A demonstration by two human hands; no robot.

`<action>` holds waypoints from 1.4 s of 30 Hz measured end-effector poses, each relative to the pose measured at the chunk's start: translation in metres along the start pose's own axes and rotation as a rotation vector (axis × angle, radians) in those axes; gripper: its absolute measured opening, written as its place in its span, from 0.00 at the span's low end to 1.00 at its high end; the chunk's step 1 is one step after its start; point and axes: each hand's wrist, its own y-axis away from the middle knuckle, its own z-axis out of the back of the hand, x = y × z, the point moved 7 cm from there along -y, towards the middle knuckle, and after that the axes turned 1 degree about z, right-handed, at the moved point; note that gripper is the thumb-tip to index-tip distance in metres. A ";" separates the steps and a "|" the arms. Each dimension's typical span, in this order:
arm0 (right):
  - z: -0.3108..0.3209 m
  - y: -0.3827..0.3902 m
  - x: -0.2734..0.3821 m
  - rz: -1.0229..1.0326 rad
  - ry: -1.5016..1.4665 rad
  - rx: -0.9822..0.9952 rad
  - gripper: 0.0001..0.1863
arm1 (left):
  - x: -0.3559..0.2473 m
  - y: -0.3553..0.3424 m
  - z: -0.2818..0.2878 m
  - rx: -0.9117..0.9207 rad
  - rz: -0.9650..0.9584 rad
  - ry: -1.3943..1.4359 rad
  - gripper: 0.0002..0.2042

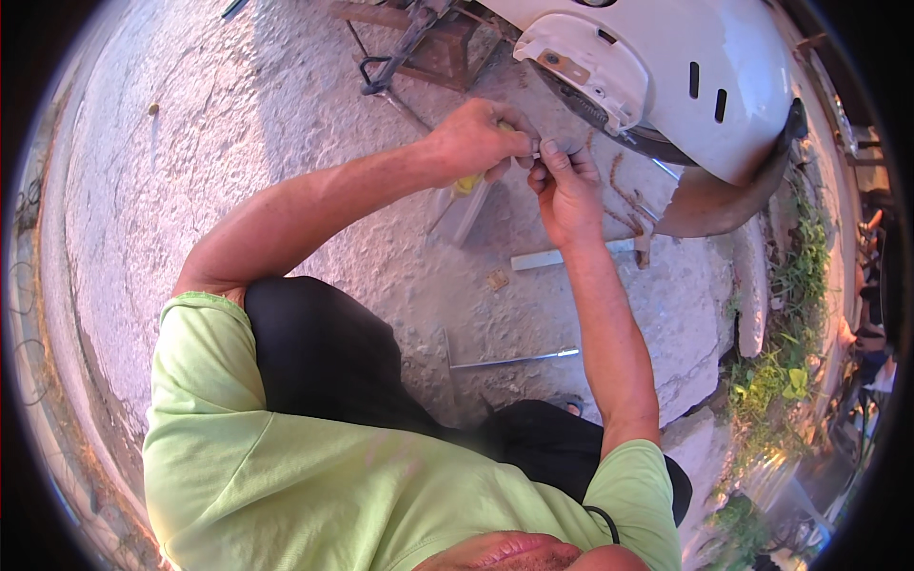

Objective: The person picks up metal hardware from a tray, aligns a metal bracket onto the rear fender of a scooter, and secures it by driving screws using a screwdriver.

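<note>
Both hands meet just below the white scooter body (685, 67), over the concrete floor (190, 190). Left hand (476, 143) is clenched round a yellow-handled tool (466, 183), likely a screwdriver; only a bit of the handle shows under the palm. Right hand (568, 190) pinches a small pale part (548, 146) between thumb and forefinger; too small for me to tell what it is. Tool tip and part sit at the fingertips, touching or nearly so, close to the grey cover plate (581, 67) on the scooter. Risks as I judge them: the part is tiny and held only by fingertips, so a slip of the tool could flick it onto the rough floor, where it would be hard to spot among the grit. Tool tip points toward the right fingers, so a slip could also jab them. Loose stuff lies underfoot: a rusty chain (624, 195) right beside the right hand, a pale flat bar (538, 259) below it, a thin metal rod (519, 360) near the knee; easy to kick or kneel on. Packaging: a clear plastic packet (462, 211) lies on the floor directly under the left hand, oblong, see-through. A small tan scrap (497, 280) lies just beyond it. No readable labels or signs in view. Weeds (790, 362) at far right.
</note>
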 end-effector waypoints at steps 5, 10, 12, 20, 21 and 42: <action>0.000 -0.001 0.002 0.056 0.135 -0.012 0.08 | -0.002 -0.001 -0.001 -0.010 -0.005 -0.018 0.11; -0.002 0.000 0.004 0.058 0.040 -0.039 0.10 | -0.004 -0.002 0.001 -0.069 -0.028 -0.122 0.11; -0.002 -0.001 0.004 0.039 0.007 -0.045 0.09 | -0.006 -0.002 0.001 -0.091 -0.065 -0.152 0.12; -0.005 -0.002 0.004 -0.072 -0.077 0.023 0.05 | -0.010 -0.003 0.002 -0.099 -0.154 -0.122 0.10; -0.006 -0.002 0.006 -0.060 -0.096 0.023 0.05 | -0.009 -0.003 0.001 -0.068 -0.114 -0.054 0.09; -0.012 0.005 0.028 0.061 -0.058 0.034 0.07 | -0.026 0.005 -0.006 0.071 -0.127 0.214 0.08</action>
